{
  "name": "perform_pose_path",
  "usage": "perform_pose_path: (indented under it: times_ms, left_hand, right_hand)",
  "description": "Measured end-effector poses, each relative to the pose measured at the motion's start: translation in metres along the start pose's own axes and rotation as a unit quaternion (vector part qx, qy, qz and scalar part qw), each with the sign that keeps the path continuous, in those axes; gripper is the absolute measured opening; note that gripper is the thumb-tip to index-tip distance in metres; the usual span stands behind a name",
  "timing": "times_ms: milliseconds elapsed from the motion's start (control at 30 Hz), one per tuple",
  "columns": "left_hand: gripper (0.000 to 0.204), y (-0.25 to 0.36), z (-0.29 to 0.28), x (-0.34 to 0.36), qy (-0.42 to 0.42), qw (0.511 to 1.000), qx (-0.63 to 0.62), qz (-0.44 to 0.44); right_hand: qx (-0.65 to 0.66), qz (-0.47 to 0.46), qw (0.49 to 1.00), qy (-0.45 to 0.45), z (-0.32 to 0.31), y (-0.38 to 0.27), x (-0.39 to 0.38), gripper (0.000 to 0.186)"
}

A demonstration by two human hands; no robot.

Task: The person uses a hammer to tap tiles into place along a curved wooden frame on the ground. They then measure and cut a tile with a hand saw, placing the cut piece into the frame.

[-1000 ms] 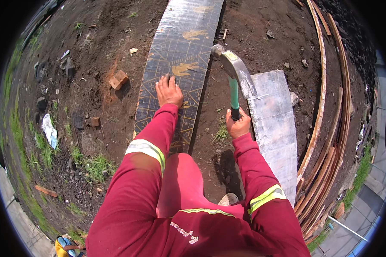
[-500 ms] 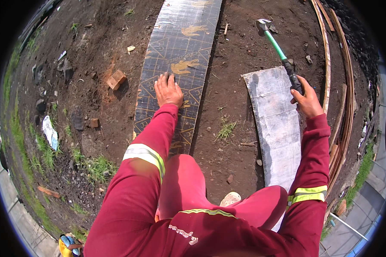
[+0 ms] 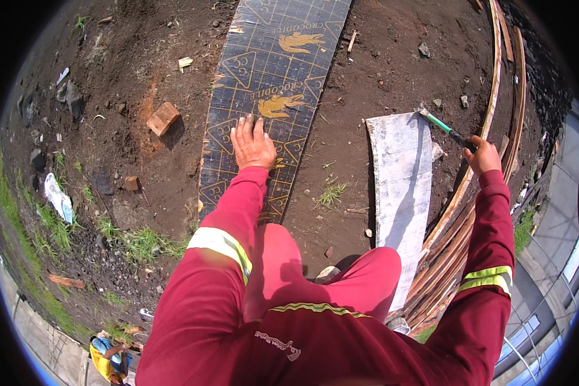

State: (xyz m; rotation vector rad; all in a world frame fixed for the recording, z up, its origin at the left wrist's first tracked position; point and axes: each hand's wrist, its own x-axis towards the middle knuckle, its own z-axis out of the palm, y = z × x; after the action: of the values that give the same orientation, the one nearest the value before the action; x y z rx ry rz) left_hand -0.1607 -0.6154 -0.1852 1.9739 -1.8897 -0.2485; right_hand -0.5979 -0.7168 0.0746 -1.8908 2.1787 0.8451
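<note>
My left hand (image 3: 253, 147) lies flat with fingers spread on a long dark plywood board (image 3: 269, 71) printed with gold lines and gold animal shapes. It holds nothing. Off to the right, my right hand (image 3: 484, 156) grips the black handle end of a hammer (image 3: 441, 124) with a green shaft. The hammer's head is at the upper right corner of a pale grey, weathered panel (image 3: 402, 174); whether it touches the panel I cannot tell. Both of my arms are in dark red sleeves with reflective bands.
Long thin wooden strips (image 3: 460, 241) lie along the right side. A reddish block (image 3: 163, 119) and a smaller brick piece (image 3: 132, 183) sit on the soil to the left. Stones, grass and a white scrap (image 3: 58, 198) are farther left. A person in yellow (image 3: 103, 357) is at lower left.
My right hand has moved right and slightly down, swinging the hammer's head down toward the pale panel. My left hand stays on the board. The view has shifted a little.
</note>
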Motion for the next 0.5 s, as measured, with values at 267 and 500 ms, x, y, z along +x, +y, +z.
perform_pose_path:
  times_ms: [267, 500]
  left_hand:
    - [0.045, 0.001, -0.004, 0.004, -0.040, 0.999, -0.009, -0.017]
    - [0.047, 0.003, 0.001, 0.002, -0.011, 1.000, 0.010, 0.003]
  right_hand:
    - [-0.060, 0.065, 0.993, -0.079, -0.021, -0.018, 0.012, 0.027]
    - [-0.035, 0.088, 0.992, -0.085, -0.010, -0.010, 0.006, 0.027]
